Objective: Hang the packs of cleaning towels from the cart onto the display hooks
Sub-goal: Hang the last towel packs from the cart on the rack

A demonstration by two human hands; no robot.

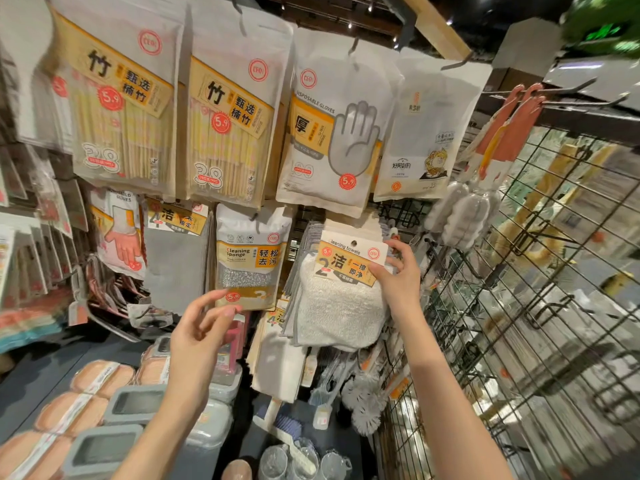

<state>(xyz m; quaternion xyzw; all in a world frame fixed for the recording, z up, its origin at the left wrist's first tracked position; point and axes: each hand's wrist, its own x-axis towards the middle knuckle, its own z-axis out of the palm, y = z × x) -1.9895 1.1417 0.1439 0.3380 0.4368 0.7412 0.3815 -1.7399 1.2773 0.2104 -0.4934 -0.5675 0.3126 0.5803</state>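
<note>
A pack of white cleaning towels [337,299] with an orange-and-white header card hangs at the front of a row of similar packs on a display hook, centre right. My right hand [398,275] grips the right edge of its header card, thumb on the front and fingers behind. My left hand [201,327] hovers lower left, fingers loosely curled and holding nothing, just below a cleaning sponge pack [249,261]. The hook itself is hidden behind the card.
Chopstick packs [221,126] and disposable glove packs [332,133] hang on the row above. A black wire grid panel [540,306] with bare hooks fills the right. Below sit orange sponges [86,393], grey containers [135,405] and bottle brushes [360,393].
</note>
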